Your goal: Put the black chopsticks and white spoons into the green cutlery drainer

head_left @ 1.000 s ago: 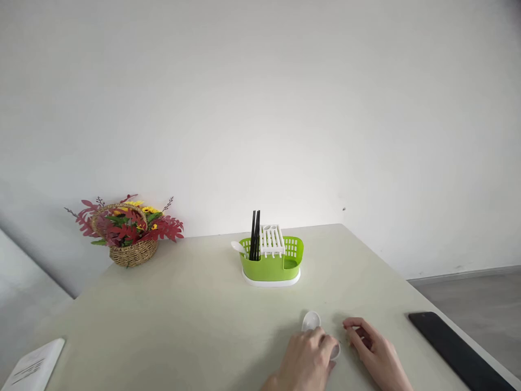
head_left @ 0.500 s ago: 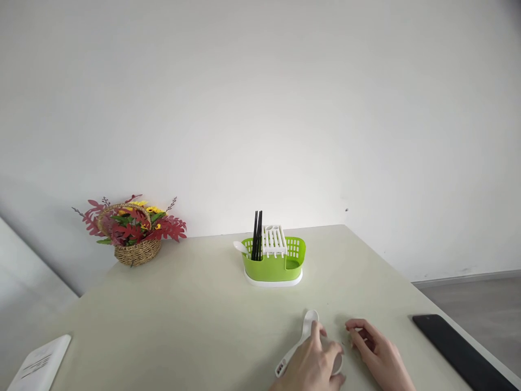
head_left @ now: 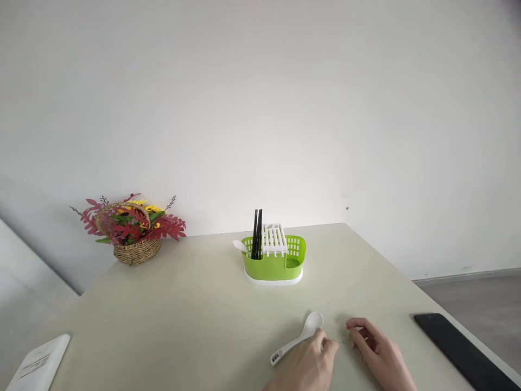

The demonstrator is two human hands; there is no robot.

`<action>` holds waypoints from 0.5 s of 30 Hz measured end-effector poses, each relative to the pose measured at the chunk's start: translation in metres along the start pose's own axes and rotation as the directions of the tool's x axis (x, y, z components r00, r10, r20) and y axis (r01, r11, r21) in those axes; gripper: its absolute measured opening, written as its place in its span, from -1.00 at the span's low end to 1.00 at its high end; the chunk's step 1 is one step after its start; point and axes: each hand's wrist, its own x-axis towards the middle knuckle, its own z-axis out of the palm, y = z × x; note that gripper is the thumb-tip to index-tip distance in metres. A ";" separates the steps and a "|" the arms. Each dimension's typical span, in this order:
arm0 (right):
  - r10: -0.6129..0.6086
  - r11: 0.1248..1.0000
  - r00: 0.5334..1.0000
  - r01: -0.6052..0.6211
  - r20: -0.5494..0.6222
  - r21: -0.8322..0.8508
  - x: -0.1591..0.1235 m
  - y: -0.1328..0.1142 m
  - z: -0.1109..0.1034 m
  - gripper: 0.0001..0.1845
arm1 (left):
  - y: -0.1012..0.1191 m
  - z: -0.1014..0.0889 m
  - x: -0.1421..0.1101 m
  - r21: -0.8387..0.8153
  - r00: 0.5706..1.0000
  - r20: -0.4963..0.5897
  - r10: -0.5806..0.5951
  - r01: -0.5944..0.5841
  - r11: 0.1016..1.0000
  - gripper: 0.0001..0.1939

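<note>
A white spoon [head_left: 312, 324] lies slantwise on the table, its bowl facing up and its handle toward the lower left. My left hand [head_left: 310, 363] is closed at the spoon's right side, its curled fingers touching the bowl and neck; the fingertips are partly hidden. My right hand [head_left: 378, 350] rests on the table further right, with loosely curled fingers and nothing visible in them. Beyond the hands stands a green cutlery basket [head_left: 266, 269] with a white slotted top [head_left: 274, 239]. Black chopsticks [head_left: 257, 233] and another white spoon [head_left: 240, 246] stand in its left part.
A wicker basket [head_left: 138, 252] of red and yellow flowers stands at the back left near the wall [head_left: 260, 108]. A white, printed flat item [head_left: 38, 361] lies at the left front. A dark phone-like slab [head_left: 459, 347] lies along the right edge of the table [head_left: 183, 315].
My left hand has turned and closed further. The spoon has shifted and shows more of its bowl. The white rounded shape under my left hand no longer shows. My right hand stays put.
</note>
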 end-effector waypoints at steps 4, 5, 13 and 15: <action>0.005 1.000 1.000 -0.005 0.000 -0.010 -0.001 0.001 0.000 -0.56 | 0.010 -0.040 -0.009 -0.110 0.997 -0.069 -0.032 0.024 0.994 -0.49; 0.008 1.000 1.000 -0.008 -0.003 -0.008 -0.001 0.000 0.000 -0.56 | 0.013 -0.054 -0.011 -0.171 0.992 -0.123 -0.024 0.002 0.985 -0.56; 0.010 1.000 0.999 -0.010 -0.031 0.010 -0.006 -0.006 0.003 -0.60 | -0.013 -0.179 -0.027 -0.264 0.715 -0.657 -0.238 0.078 0.961 -0.65; 0.006 1.000 0.998 -0.005 -0.055 0.006 -0.006 -0.007 0.003 -0.61 | -0.031 -0.202 -0.026 -0.268 0.618 -0.733 -0.285 0.123 0.956 -0.63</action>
